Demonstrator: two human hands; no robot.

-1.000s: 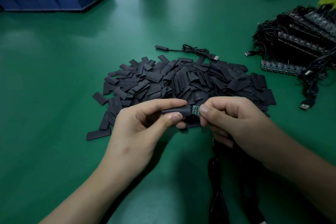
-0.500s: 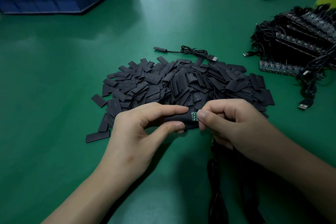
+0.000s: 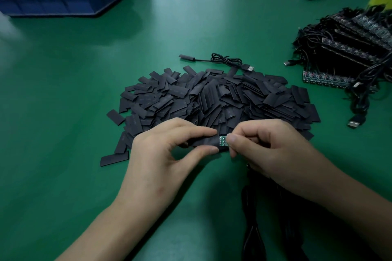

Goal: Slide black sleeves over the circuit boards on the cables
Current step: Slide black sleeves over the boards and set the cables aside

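My left hand pinches a black sleeve between thumb and forefinger. A small green circuit board sticks out of the sleeve's right end, and only a short piece of it shows. My right hand pinches that exposed end of the board. Its black cable hangs down from under my right hand toward the table's near edge. Behind both hands lies a wide pile of loose flat black sleeves.
A stack of bare boards with tangled USB cables sits at the right. One cable with a sleeve on its board lies behind the pile. A blue bin stands at the far left on the green table.
The sleeve has slid further right over the board, so less green shows. Both hands have dropped slightly toward the table.
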